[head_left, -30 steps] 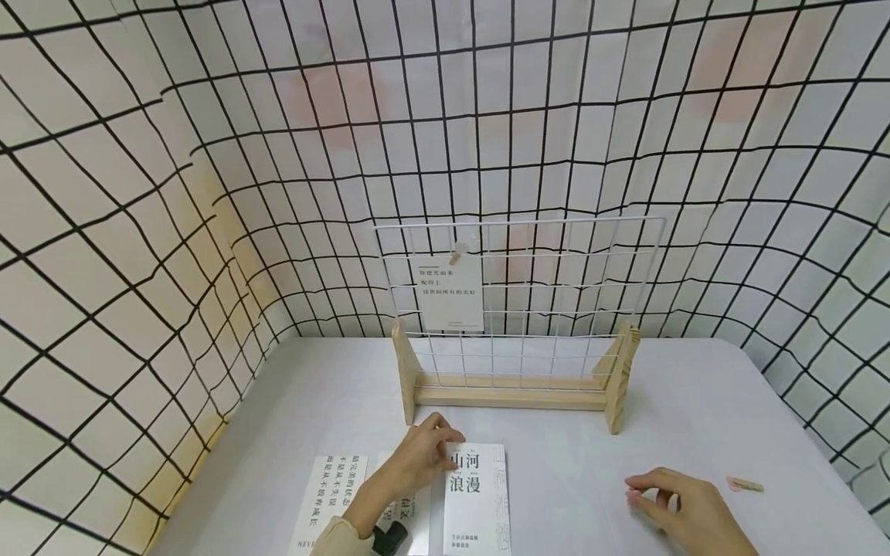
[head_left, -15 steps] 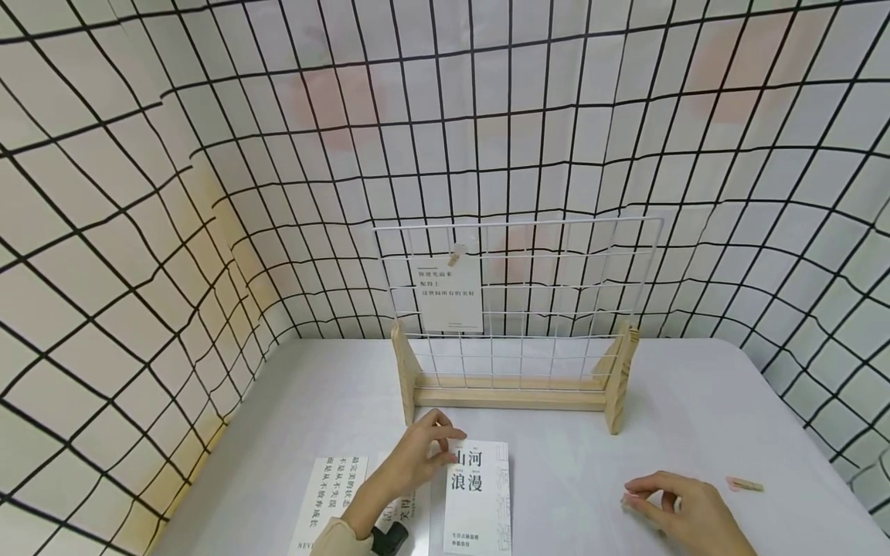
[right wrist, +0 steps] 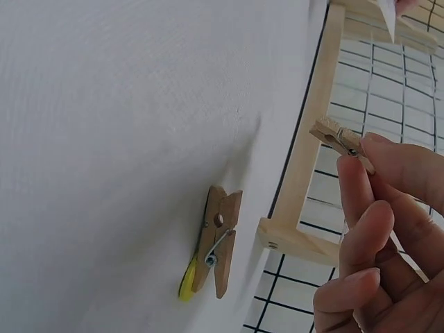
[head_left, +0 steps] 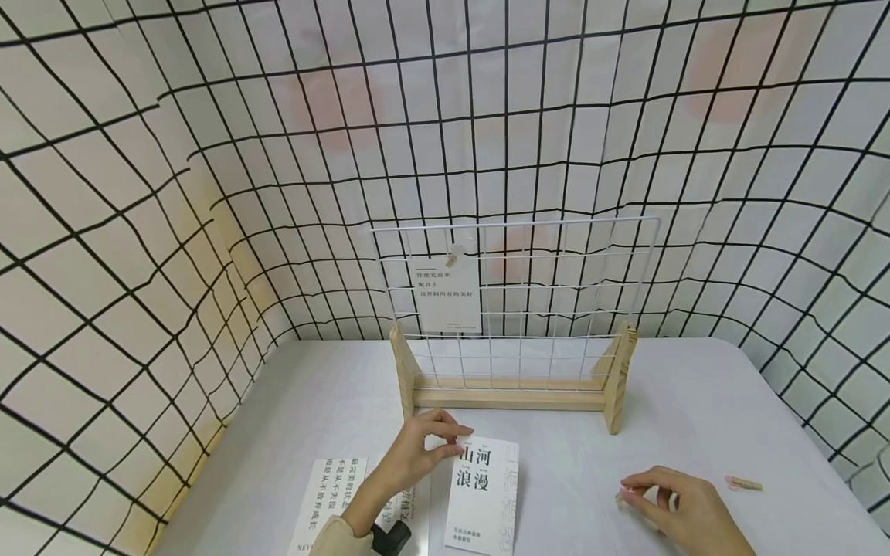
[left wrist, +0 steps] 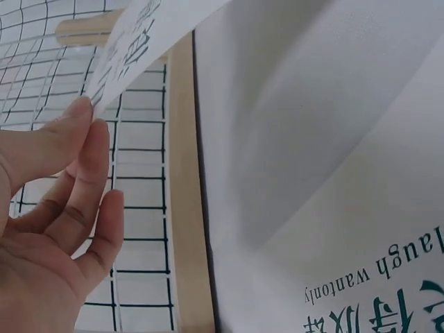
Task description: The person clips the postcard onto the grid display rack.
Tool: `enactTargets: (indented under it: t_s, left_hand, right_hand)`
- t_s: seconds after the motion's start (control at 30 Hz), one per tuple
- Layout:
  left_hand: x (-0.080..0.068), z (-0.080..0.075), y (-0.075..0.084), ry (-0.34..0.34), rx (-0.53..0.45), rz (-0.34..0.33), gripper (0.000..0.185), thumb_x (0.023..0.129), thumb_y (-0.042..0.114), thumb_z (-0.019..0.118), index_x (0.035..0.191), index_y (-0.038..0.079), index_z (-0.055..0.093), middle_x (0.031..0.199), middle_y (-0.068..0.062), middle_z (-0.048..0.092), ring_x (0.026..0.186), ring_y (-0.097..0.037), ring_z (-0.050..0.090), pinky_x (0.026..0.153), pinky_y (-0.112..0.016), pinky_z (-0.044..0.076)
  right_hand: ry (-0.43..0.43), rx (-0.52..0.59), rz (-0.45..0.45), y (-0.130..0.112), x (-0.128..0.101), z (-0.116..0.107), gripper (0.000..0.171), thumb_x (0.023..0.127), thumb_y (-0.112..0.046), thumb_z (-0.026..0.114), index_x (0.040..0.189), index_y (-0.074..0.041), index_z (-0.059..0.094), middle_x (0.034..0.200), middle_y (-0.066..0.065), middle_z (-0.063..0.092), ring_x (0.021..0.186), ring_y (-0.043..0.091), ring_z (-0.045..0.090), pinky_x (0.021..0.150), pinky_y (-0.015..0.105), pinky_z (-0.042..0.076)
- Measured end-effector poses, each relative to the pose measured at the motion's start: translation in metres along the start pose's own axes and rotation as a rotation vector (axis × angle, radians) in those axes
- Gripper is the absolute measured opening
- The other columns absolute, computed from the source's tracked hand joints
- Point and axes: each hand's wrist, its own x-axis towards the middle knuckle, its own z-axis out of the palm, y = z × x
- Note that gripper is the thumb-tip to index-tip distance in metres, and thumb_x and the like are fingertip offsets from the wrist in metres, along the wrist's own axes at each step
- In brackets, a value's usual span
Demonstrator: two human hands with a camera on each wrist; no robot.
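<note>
Since a second ago, lifts and tilts the card [head_left: 483, 494] at its top corner, pinched by left hand [head_left: 417, 455]. Pinches a small wooden clothespin [right wrist: 340, 139] in right hand [head_left: 684, 506], low over tabletop [head_left: 695, 409], another clothespin [head_left: 744, 484] just right.

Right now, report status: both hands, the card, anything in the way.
Left hand pinches white printed card, top edge lifted off white table. Right hand pinches small wooden clothespin. White wire grid on wooden stand ahead, path open; spare clothespin lies right.
</note>
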Motion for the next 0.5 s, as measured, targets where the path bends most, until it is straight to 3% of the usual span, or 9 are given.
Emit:
enactTargets:
  t_s: [0.3,0.5]
  left_hand:
    - [0.0011,0.0053,0.0037,-0.007,-0.069,0.056,0.029,0.087,0.003,0.078,0.115,0.003,0.078,0.099,-0.007,0.074,0.088,-0.013,0.069,0.082,-0.023,0.059]
    - [0.0014,0.0070,0.0074,0.013,-0.063,0.074,0.028,0.087,0.004,0.079,0.115,0.003,0.078,0.098,-0.006,0.075,0.089,-0.013,0.069,0.083,-0.032,0.061]
  right_hand:
    - [0.098,0.030,-0.121,-0.0019,-0.0033,0.0039,0.014,0.081,-0.018,0.088,0.089,-0.025,0.079,0.077,-0.018,0.065,0.063,-0.003,0.045,0.054,0.019,0.040]
    - [0.177,0.101,-0.229,0.0014,-0.0041,0.0051,0.017,0.080,-0.012,0.088,0.089,-0.024,0.080,0.079,-0.019,0.066,0.063,-0.003,0.047,0.053,0.019,0.041]
